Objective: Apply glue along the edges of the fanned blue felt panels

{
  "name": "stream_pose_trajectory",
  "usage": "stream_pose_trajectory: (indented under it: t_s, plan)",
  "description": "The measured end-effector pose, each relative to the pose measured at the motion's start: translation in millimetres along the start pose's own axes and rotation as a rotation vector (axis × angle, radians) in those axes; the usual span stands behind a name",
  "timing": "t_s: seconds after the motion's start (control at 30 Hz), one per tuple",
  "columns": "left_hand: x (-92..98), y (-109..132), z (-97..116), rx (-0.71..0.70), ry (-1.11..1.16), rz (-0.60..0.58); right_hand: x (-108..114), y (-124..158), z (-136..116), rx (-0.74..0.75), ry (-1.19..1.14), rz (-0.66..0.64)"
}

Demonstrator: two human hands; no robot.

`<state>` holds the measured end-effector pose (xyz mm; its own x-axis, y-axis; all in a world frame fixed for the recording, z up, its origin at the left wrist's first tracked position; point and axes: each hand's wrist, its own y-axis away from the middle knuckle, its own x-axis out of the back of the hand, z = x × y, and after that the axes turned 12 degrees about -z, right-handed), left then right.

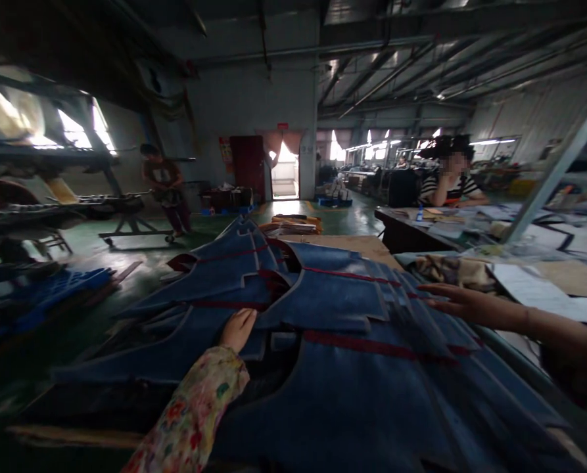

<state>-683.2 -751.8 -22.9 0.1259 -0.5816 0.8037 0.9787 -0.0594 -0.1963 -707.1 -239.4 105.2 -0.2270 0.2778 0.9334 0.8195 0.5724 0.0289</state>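
Note:
My left hand (238,330), in a floral sleeve, rests on a pile of dark blue cut garment pieces (342,381), its fingers lying flat on the cloth. The pieces have pale edges, curved cut-outs and dark red strips (357,343), and they overlap in layers. At the right side of the pile, my right hand (444,302) reaches in with a bare forearm. Its fingers are stretched out and hold nothing that I can see. Cloth close to these fingers is blurred.
A board edge (76,436) shows under the pile. Behind it lies a stack of orange-brown pieces (293,225). Papers (544,292) cover a table at right, where a person in stripes (453,184) sits. Another person (164,180) stands back left. Blue pallets (71,292) lie left.

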Motion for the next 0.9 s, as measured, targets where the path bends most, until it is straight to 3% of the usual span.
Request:
stream_pose_trajectory:
  t_s: [0.13, 0.3, 0.47, 0.57, 0.7, 0.8, 0.9]
  plan:
    - [0.4, 0.4, 0.1, -0.002, -0.009, 0.001, -21.2, -46.6, -28.2, 0.112, 0.164, 0.105]
    - [1.4, 2.7, 3.3, 0.0, -0.065, 0.002, -82.1, -106.3, -63.2, 0.212, 0.277, 0.257]
    - [-1.2, 6.0, 6.6, 0.015, -0.151, -0.012, -135.4, -127.8, -63.7, 0.188, 0.277, 0.204]
    - [7.7, 5.7, 12.4, 0.015, -0.221, -0.037, -144.7, -128.9, -53.9, 0.199, 0.268, 0.191]
    - [46.2, -7.6, 17.1, 0.041, -0.37, -0.055, -143.2, -127.9, -49.9, 0.202, 0.27, 0.194]
    - [75.6, -26.8, 9.8, 0.136, -0.494, -0.057, -142.7, -127.3, -51.2, 0.193, 0.282, 0.188]
    - [88.4, -44.3, -4.7, 0.25, -0.579, -0.097, -143.5, -126.8, -52.4, 0.179, 0.288, 0.186]
